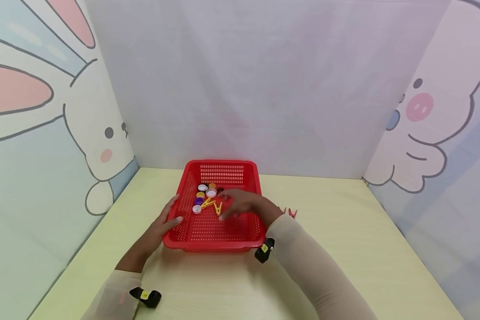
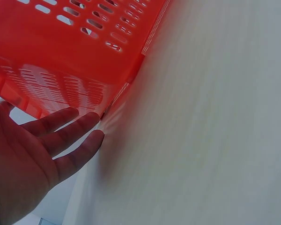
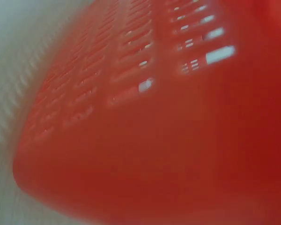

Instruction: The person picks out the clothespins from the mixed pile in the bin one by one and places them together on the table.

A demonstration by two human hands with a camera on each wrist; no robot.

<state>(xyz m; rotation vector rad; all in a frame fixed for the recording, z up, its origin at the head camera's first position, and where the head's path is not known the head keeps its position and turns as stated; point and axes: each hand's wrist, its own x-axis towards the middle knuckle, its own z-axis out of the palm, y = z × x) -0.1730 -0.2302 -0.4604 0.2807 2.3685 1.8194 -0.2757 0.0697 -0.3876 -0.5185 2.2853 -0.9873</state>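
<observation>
A red plastic basket (image 1: 224, 246) with slotted walls stands on the table. At its left side is my left hand (image 1: 160, 229), thumb over the rim, fingers along the outer wall. The left wrist view shows those fingers (image 2: 68, 136) straight and spread beside the wall. My right hand (image 1: 240, 202) hovers inside the basket with fingers loosely bent and nothing visible in them. Just left of it lies a yellow clothespin (image 1: 218, 209), with another yellow clothespin (image 1: 208, 203) nearby. Several bottle caps sit around them, including a purple cap (image 1: 198, 201) and a white cap (image 1: 197, 209).
Red clothespins (image 1: 292, 213) lie on the table right of the basket, partly hidden by my right arm. The pale wooden table (image 1: 344, 240) meets a white back panel (image 1: 244, 89) and printed side panels. The right wrist view holds mostly the basket's outer wall (image 3: 131, 159).
</observation>
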